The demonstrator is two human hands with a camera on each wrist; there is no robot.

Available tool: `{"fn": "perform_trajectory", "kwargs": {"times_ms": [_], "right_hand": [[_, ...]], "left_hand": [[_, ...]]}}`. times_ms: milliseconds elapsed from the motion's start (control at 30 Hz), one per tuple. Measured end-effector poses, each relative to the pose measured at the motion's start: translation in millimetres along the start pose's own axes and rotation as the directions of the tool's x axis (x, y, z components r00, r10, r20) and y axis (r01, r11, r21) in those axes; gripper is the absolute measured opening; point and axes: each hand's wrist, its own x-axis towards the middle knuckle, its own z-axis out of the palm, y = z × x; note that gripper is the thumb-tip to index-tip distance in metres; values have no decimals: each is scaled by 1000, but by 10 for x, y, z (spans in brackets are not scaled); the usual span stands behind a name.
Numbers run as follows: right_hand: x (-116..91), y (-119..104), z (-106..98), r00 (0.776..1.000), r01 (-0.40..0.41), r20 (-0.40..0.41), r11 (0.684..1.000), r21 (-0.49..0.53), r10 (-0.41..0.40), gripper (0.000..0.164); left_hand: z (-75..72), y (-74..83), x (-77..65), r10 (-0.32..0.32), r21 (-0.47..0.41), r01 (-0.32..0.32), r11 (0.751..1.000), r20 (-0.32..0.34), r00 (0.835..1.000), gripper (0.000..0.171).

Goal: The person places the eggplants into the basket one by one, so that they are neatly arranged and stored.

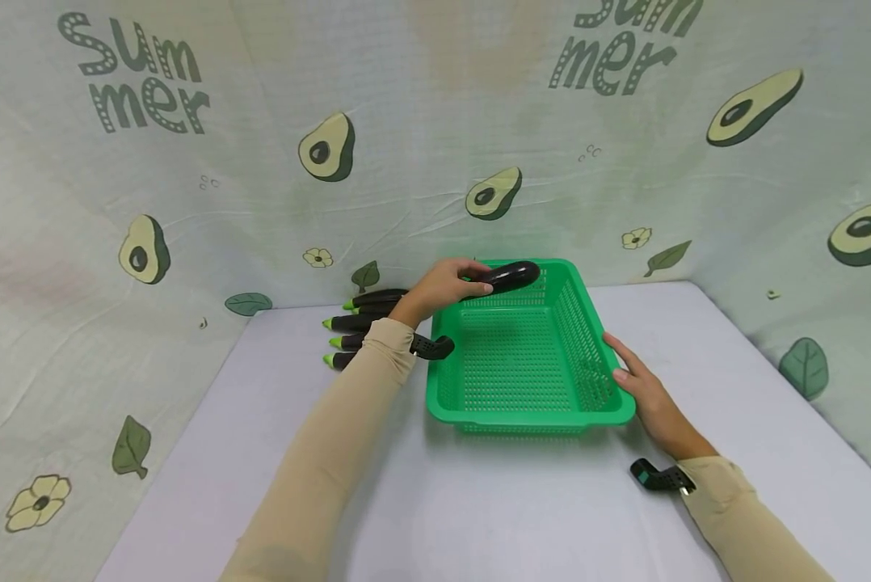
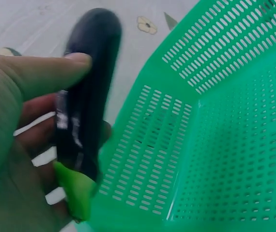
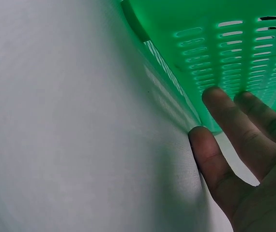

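In the head view, the left hand (image 1: 446, 284) is gripping an eggplant (image 1: 514, 277), the thumb and fingers (image 1: 472, 266) closing round it near the cap end. The eggplant is hanging over the far left part of the basket (image 1: 530, 418), its dark, rounded end pointing right. The right hand (image 1: 646, 400) is holding the basket's right rim, the thumb lying over the edge and a fingertip touching it farther along. Five others (image 1: 348, 323) are lying on the worktop (image 1: 501, 517) left of the basket (the left arm is partly hiding them), their green caps pointing left. Behind, a printed cloth (image 1: 406, 97) is hanging.

In the left wrist view, the left thumb is pressing on the eggplant's near side while the fingers are curling behind it. The cap (image 2: 77, 191) is pointing downward, and the basket's slotted walls are filling the right side.

In the right wrist view, three fingers are reaching toward the basket's slotted outer wall, two tips meeting it. The lowest tip is resting near the basket's foot, close to the worktop; the thumb is staying out of sight.
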Motion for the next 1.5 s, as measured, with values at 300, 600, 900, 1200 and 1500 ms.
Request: {"fn": "perform_trajectory", "kwargs": {"times_ms": [300,600,900,1200,1500], "right_hand": [[2,48,18,1000,-15,3,1000,-2,15,55],[22,40,0,1000,-13,10,998,-57,13,55],[22,23,-4,1000,-13,5,998,-62,13,55],[8,13,-25,1000,7,-10,1000,-31,-7,55],[-14,22,33,1000,-19,-18,999,-46,18,56]], "left_hand": [[112,-60,163,-43,53,37,998,124,991,46],[178,-46,241,-39,96,29,995,107,994,45],[221,-79,349,-79,155,62,986,110,991,44],[289,-60,485,-86,312,48,949,109,990,42],[375,-148,530,-141,361,99,927,91,986,41]]}}
